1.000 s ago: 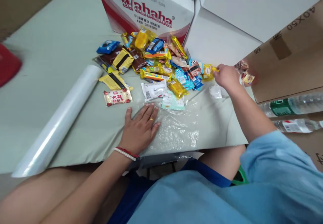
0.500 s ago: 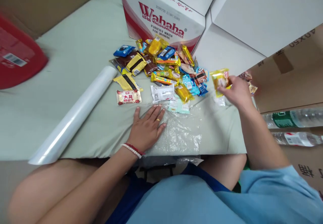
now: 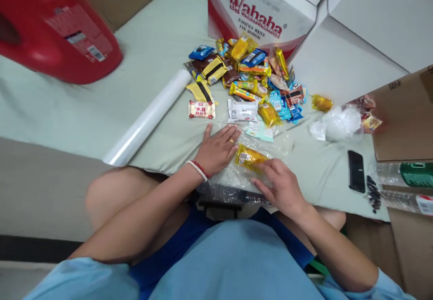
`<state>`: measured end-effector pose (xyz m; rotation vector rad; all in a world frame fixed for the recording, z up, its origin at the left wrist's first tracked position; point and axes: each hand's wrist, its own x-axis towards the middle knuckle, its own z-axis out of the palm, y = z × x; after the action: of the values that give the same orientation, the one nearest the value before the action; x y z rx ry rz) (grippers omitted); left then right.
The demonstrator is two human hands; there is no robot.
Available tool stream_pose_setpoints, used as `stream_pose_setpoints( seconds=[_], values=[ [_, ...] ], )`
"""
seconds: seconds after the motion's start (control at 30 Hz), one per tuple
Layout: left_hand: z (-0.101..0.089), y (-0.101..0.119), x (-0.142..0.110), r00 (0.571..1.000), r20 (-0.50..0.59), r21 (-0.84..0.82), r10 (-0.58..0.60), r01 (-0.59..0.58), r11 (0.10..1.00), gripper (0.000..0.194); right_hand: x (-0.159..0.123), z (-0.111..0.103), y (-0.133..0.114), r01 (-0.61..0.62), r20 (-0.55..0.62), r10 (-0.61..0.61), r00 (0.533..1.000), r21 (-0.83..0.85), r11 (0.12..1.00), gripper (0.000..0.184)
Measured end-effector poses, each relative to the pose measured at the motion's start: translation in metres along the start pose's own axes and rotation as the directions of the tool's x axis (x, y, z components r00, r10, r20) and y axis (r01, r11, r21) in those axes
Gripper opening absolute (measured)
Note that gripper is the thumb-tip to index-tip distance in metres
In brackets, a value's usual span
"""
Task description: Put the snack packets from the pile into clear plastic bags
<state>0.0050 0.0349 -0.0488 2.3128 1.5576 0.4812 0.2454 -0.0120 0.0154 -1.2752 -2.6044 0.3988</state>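
The yellow snack (image 3: 248, 157) has just reached the clear film (image 3: 227, 177), placing it between the flat, open left hand (image 3: 217, 150) and loosely curled right hand (image 3: 287, 191).

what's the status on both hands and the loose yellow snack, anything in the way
Left hand flat at left side of clear film; right hand open, fingertips at right end of yellow snack; mint-green packet overlaps film's far edge.
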Motion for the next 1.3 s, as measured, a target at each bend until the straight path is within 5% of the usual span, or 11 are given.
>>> stream_pose_setpoints(
  seconds=[0.1,0.27,0.4,0.5,0.57,0.63,0.77,0.83,1.0,1.13,1.3],
  values=[
    [-0.002,-0.002,-0.002,1.000,-0.002,-0.003,0.011,-0.011,1.000,0.053,0.005,0.009,0.012,-0.131,-0.091,0.129,0.987,-0.010,0.991,0.057],
    [-0.008,-0.006,-0.008,0.999,-0.039,0.011,-0.013,0.014,1.000,0.051,0.013,0.022,0.018,-0.155,-0.037,0.154,0.987,-0.031,0.987,0.042],
    [-0.007,-0.011,-0.012,0.997,-0.068,0.010,-0.041,0.042,0.999,0.052,0.018,0.005,0.034,-0.122,0.052,0.118,0.992,0.084,0.989,0.041],
    [-0.005,-0.012,-0.012,0.997,-0.060,0.002,-0.045,0.045,0.999,0.053,0.041,-0.029,0.077,-0.260,-0.076,0.268,0.960,0.101,0.960,0.034],
    [-0.005,-0.011,-0.011,0.998,-0.048,0.004,-0.046,0.046,0.999,0.054,0.068,-0.053,0.118,-0.421,-0.272,0.400,0.875,-0.022,0.907,0.034],
    [-0.005,-0.010,-0.011,0.998,-0.039,0.011,-0.048,0.048,0.999,0.054,0.101,-0.071,0.160,-0.453,-0.331,0.382,0.863,-0.174,0.874,0.037],
    [-0.005,-0.010,-0.010,0.997,-0.053,0.016,-0.047,0.048,0.999,0.052,0.155,-0.075,0.215,-0.272,-0.109,0.250,0.962,-0.363,0.891,0.065],
    [-0.004,-0.010,-0.009,0.997,-0.060,0.014,-0.046,0.047,0.999,0.052,0.167,-0.071,0.227,-0.237,-0.009,0.252,0.968,-0.382,0.893,0.064],
    [-0.004,-0.011,-0.010,0.998,-0.055,0.015,-0.036,0.037,0.999,0.052,0.151,-0.077,0.232,-0.423,-0.197,0.380,0.904,-0.276,0.863,0.034],
    [-0.003,-0.010,-0.011,0.997,-0.064,0.017,-0.041,0.043,0.999,0.052,0.138,-0.075,0.210,-0.475,-0.368,0.396,0.841,-0.154,0.866,0.030],
    [-0.003,-0.007,-0.009,0.997,-0.063,0.039,-0.047,0.050,0.998,0.052,0.167,-0.043,0.168,-0.593,-0.119,0.581,0.805,-0.126,0.795,0.029]
  ],
)
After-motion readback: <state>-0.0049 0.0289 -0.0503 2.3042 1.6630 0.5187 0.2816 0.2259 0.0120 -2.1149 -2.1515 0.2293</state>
